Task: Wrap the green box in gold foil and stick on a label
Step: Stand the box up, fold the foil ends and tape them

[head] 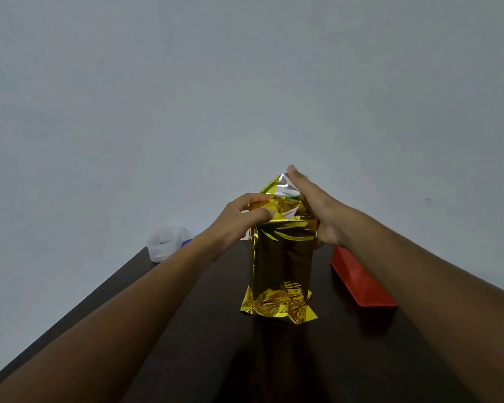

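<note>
A tall box stands upright on the dark table (204, 359), fully covered in crinkled gold foil (282, 266); none of its green surface shows. Loose foil flares out at the base and rises in a peak with a silver underside at the top. My left hand (239, 219) pinches a fold of foil at the upper left of the box, fingers curled. My right hand (314, 207) lies flat with straight fingers against the upper right side, pressing the foil flap. No label is visible.
A red rectangular box (361, 280) lies on the table just right of the wrapped box, under my right forearm. A crumpled white plastic bag (166, 242) with something blue beside it sits at the table's far left corner. A plain wall is behind.
</note>
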